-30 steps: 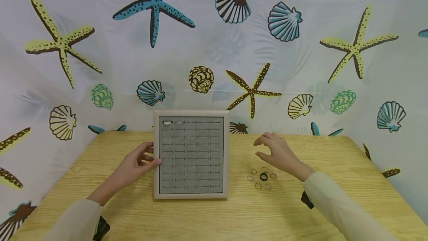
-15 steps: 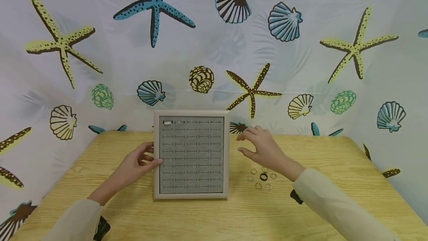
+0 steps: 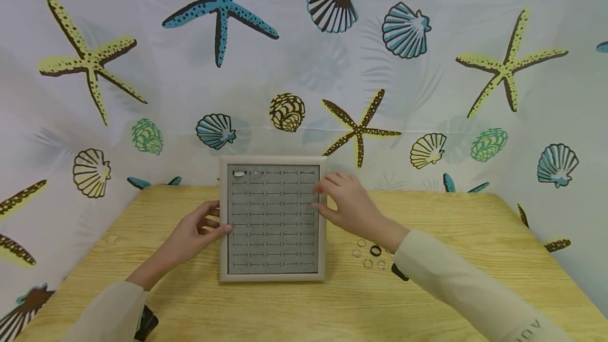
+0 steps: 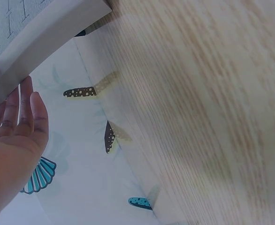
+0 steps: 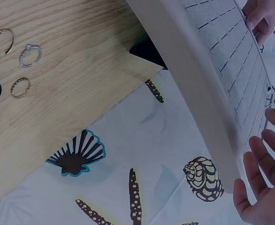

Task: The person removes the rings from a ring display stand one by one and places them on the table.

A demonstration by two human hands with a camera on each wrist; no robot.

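A ring display board (image 3: 273, 277) with a pale frame and grey slotted padding stands upright on the table. My left hand (image 3: 199, 228) grips its left edge, thumb on the front and fingers behind; in the left wrist view those fingers (image 4: 26, 101) lie against the frame's back. At the board's right edge is my right hand (image 3: 349, 202), fingers loosely bent and apart, overlapping the frame. The right wrist view shows this hand's fingers (image 5: 255, 173) spread, with no ring visible among them. A wide silvery ring (image 3: 239, 173) and a thinner ring (image 3: 257, 173) sit in the top row's left slots.
Several thin rings lie around a black ring (image 3: 376, 250) on the wooden table (image 3: 190, 310), right of the board and partly under the right forearm. A white cloth (image 3: 266, 67) printed with shells and starfish hangs behind and at the sides.
My right hand has moved left, from above the loose rings to the board's right edge. The left hand keeps its grip, and the board stays in place.
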